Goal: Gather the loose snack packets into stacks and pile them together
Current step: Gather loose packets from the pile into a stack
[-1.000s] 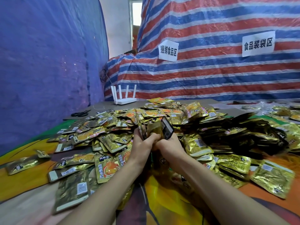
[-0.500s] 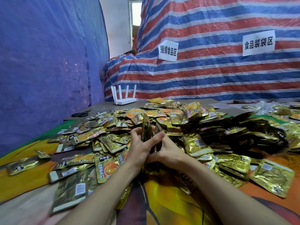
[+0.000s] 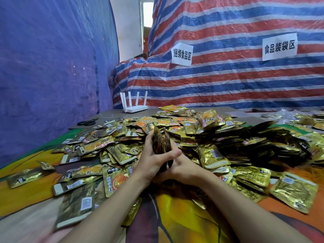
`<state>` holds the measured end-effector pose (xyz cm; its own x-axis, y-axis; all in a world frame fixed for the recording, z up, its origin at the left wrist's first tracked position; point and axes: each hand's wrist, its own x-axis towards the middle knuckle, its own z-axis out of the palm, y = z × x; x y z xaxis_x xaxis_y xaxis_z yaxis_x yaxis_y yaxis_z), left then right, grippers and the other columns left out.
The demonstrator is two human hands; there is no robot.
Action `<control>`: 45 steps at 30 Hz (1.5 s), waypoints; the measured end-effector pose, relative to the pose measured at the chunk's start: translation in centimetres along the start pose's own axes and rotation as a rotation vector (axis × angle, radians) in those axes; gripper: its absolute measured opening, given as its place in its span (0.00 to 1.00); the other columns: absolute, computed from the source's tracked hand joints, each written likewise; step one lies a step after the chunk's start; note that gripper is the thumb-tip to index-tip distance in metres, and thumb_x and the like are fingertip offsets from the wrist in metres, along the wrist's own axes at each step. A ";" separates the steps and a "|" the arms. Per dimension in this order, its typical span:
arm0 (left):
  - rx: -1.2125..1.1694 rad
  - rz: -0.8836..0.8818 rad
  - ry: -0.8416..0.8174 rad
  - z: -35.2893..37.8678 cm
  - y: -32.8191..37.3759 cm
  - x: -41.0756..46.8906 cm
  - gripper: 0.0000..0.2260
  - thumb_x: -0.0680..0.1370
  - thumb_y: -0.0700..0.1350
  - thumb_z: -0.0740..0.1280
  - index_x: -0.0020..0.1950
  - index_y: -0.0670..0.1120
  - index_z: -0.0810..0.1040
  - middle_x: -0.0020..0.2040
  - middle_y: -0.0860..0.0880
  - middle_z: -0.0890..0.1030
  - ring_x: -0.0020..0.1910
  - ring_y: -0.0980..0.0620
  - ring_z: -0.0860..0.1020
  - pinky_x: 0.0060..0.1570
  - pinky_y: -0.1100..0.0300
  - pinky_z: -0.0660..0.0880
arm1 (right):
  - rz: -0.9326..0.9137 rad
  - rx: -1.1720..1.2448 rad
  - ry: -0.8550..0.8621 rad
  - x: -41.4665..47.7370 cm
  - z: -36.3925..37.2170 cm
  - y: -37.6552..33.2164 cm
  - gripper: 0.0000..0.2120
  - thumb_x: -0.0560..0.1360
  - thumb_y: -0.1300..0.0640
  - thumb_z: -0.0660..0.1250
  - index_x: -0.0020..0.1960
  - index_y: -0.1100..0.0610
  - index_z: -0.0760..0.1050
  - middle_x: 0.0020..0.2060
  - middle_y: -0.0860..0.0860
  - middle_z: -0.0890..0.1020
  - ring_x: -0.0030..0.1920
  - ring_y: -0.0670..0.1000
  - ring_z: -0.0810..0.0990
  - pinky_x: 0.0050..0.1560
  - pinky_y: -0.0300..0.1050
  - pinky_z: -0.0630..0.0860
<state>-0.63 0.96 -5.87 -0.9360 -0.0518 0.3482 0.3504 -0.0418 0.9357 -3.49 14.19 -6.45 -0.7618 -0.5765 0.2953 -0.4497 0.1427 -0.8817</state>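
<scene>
Left grip [image 3: 152, 161], right grip [image 3: 186, 170] clasp upright packet stack [image 3: 158, 142] before loose heap [image 3: 212, 155].

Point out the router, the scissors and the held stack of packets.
router [image 3: 135, 108], head view, white base.
scissors [image 3: 84, 123], head view, black handles.
stack of packets [image 3: 158, 142], head view, upright dark side.

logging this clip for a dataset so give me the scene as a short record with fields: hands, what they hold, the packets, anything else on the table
left hand: grips the held stack from the left
right hand: cups it from below right, fingers curled
held stack: few packets on edge, upright between both hands
loose packets: gold, heaped across the table
stacked packets: dark layered stacks, right of hands
router: white, far edge
scissors: black, far left
</scene>
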 end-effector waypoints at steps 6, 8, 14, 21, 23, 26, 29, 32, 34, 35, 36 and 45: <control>-0.156 0.111 -0.058 -0.2 1.2 0.0 0.46 0.60 0.48 0.84 0.72 0.72 0.66 0.68 0.46 0.77 0.64 0.44 0.79 0.61 0.43 0.78 | -0.014 -0.017 0.076 0.1 -0.8 -0.2 0.60 0.60 0.62 0.84 0.79 0.40 0.50 0.68 0.46 0.74 0.67 0.45 0.76 0.65 0.41 0.76; -0.136 0.098 -0.086 -0.4 1.2 0.0 0.42 0.61 0.48 0.83 0.70 0.66 0.70 0.63 0.44 0.79 0.61 0.41 0.81 0.56 0.44 0.80 | 0.016 -0.008 0.041 0.1 -0.8 -0.3 0.62 0.60 0.62 0.84 0.79 0.41 0.48 0.69 0.45 0.73 0.67 0.45 0.75 0.64 0.38 0.76; -0.113 0.063 -0.004 -0.3 0.4 -0.3 0.38 0.57 0.46 0.83 0.62 0.58 0.71 0.59 0.44 0.80 0.59 0.42 0.81 0.52 0.40 0.82 | 0.045 0.051 0.002 0.0 -0.6 -0.6 0.58 0.60 0.69 0.82 0.79 0.53 0.51 0.67 0.56 0.75 0.65 0.55 0.79 0.67 0.61 0.75; -0.035 0.112 -0.041 0.5 0.1 -0.2 0.40 0.59 0.45 0.81 0.68 0.64 0.74 0.61 0.56 0.81 0.57 0.62 0.80 0.47 0.71 0.77 | 0.034 -0.008 0.017 -0.3 -0.2 -0.9 0.61 0.60 0.69 0.81 0.80 0.50 0.45 0.66 0.53 0.76 0.64 0.51 0.79 0.63 0.51 0.79; -0.066 0.086 0.022 1.0 0.0 0.1 0.26 0.67 0.39 0.75 0.60 0.62 0.80 0.52 0.55 0.85 0.53 0.59 0.83 0.44 0.68 0.79 | 0.042 -0.051 -0.004 -0.4 -0.4 -1.3 0.55 0.60 0.66 0.82 0.78 0.53 0.53 0.66 0.53 0.74 0.61 0.50 0.81 0.59 0.48 0.81; -0.046 0.121 0.131 1.1 0.4 0.2 0.27 0.74 0.29 0.63 0.52 0.64 0.81 0.48 0.51 0.83 0.44 0.57 0.82 0.40 0.60 0.81 | 0.108 -0.121 -0.036 -0.7 -1.2 -2.0 0.51 0.61 0.64 0.84 0.75 0.54 0.58 0.63 0.53 0.78 0.60 0.49 0.82 0.59 0.47 0.81; -0.035 0.180 0.142 1.0 0.8 0.0 0.28 0.74 0.28 0.61 0.54 0.63 0.78 0.51 0.47 0.81 0.44 0.53 0.81 0.40 0.56 0.81 | 0.161 -0.156 -0.037 -1.3 -2.4 -3.0 0.50 0.63 0.63 0.84 0.75 0.51 0.59 0.61 0.48 0.78 0.56 0.41 0.82 0.52 0.35 0.79; 0.011 0.240 0.116 1.4 1.0 -0.3 0.27 0.76 0.28 0.61 0.60 0.60 0.75 0.52 0.48 0.80 0.41 0.58 0.80 0.38 0.64 0.79 | 0.212 -0.243 -0.022 -2.1 -3.5 -4.2 0.46 0.64 0.60 0.84 0.73 0.48 0.61 0.57 0.42 0.75 0.51 0.37 0.82 0.46 0.31 0.78; 0.037 0.260 0.096 1.5 0.9 -0.4 0.28 0.75 0.28 0.65 0.63 0.58 0.74 0.50 0.49 0.79 0.41 0.57 0.79 0.39 0.64 0.78 | 0.235 -0.424 0.026 -2.8 -3.6 -4.8 0.39 0.65 0.56 0.84 0.69 0.51 0.68 0.55 0.43 0.78 0.50 0.41 0.82 0.49 0.35 0.80; 0.041 0.252 0.072 1.5 0.9 -0.5 0.29 0.72 0.29 0.67 0.65 0.57 0.72 0.48 0.48 0.79 0.42 0.54 0.78 0.40 0.62 0.78 | 0.238 -0.524 0.065 -3.3 -3.4 -4.9 0.34 0.66 0.55 0.83 0.67 0.53 0.72 0.55 0.46 0.79 0.51 0.44 0.82 0.52 0.42 0.82; 0.036 0.229 0.035 1.6 0.9 -0.5 0.33 0.69 0.30 0.69 0.68 0.57 0.71 0.48 0.46 0.78 0.42 0.52 0.78 0.42 0.59 0.78 | 0.224 -0.586 0.093 -3.7 -3.0 -5.0 0.27 0.68 0.56 0.80 0.64 0.54 0.75 0.54 0.48 0.81 0.51 0.48 0.82 0.53 0.47 0.82; 0.209 0.352 -0.173 3.0 1.3 -2.1 0.36 0.69 0.31 0.66 0.69 0.63 0.70 0.49 0.45 0.78 0.41 0.50 0.80 0.41 0.54 0.79 | 0.225 -0.685 0.293 -7.9 -2.9 -5.7 0.16 0.74 0.56 0.73 0.61 0.57 0.79 0.56 0.52 0.83 0.54 0.51 0.81 0.49 0.42 0.76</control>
<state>1.67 4.02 -5.23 -0.7590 0.1417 0.6355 0.6511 0.1520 0.7437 3.76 20.25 -2.73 -0.9180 -0.2523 0.3060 -0.3851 0.7514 -0.5358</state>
